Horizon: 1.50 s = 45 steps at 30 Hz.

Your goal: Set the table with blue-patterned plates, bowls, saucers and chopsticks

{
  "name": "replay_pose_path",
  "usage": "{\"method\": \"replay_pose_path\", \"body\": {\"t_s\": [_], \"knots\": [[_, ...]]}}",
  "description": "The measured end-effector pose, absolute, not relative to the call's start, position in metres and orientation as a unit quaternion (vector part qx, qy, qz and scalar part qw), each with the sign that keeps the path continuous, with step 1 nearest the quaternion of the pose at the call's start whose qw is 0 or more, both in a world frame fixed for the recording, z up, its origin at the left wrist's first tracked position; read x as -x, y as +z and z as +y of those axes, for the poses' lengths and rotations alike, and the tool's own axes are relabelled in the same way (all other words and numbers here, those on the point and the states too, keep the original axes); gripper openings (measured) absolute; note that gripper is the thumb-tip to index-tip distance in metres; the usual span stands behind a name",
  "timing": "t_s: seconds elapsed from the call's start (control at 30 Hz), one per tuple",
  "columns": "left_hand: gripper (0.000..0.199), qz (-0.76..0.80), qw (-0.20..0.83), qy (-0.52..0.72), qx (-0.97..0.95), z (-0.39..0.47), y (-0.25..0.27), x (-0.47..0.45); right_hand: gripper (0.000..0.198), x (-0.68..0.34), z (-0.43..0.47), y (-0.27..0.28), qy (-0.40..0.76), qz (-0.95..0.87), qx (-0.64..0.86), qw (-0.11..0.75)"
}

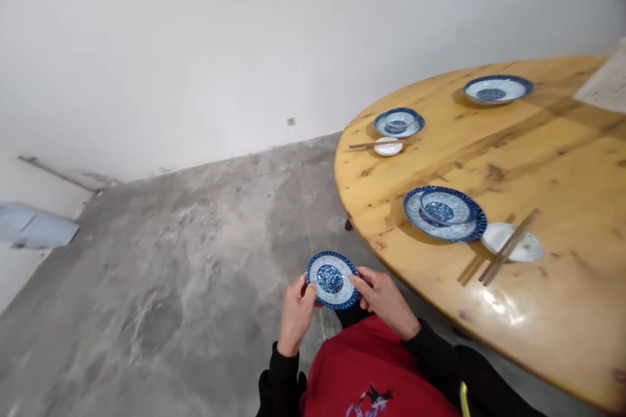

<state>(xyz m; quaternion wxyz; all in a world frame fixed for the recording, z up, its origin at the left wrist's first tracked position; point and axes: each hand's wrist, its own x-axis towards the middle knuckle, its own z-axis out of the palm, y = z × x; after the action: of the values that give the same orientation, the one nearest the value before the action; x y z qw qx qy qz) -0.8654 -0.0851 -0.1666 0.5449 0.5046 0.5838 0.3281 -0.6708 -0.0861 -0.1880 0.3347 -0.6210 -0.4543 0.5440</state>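
Observation:
A small round plate with a dark blue rim and a blue patterned centre is held level in front of my red apron. My left hand grips its left edge, thumb on top and fingers hidden beneath. On the opposite edge my right hand closes in the same way, its thumb over the rim. The plate is off the table, above the grey floor. Nearest to it on the table is a larger blue-rimmed plate with a clear bowl on it.
On the round wooden table, chopsticks rest across a white saucer. Farther back are another plate with a bowl, a second saucer with chopsticks, and a big dish. A grey-blue bin is far left.

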Motion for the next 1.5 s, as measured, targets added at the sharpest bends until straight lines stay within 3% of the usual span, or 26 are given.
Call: {"method": "replay_pose_path", "body": {"t_s": [0.33, 0.77, 1.03, 1.27, 1.5], "knots": [[0.043, 0.589, 0.532, 0.305, -0.527, 0.129, -0.14, 0.876, 0.032, 0.68, 0.119, -0.177, 0.507, -0.484, 0.583, 0.41], [0.06, 0.489, 0.62, 0.19, -0.583, 0.4, -0.16, 0.837, 0.033, 0.671, 0.299, -0.188, 0.418, -0.3, 0.677, 0.526], [0.056, 0.359, 0.617, 0.099, -0.694, 0.577, -0.149, 0.793, 0.032, 0.667, 0.433, -0.184, 0.322, -0.204, 0.726, 0.572], [0.053, 0.259, 0.651, 0.0, -0.714, 0.669, -0.163, 0.733, 0.033, 0.653, 0.494, -0.179, 0.235, -0.085, 0.776, 0.579], [0.063, 0.201, 0.663, -0.049, -0.72, 0.728, -0.181, 0.639, 0.036, 0.591, 0.542, -0.194, 0.184, -0.025, 0.788, 0.587]]}}
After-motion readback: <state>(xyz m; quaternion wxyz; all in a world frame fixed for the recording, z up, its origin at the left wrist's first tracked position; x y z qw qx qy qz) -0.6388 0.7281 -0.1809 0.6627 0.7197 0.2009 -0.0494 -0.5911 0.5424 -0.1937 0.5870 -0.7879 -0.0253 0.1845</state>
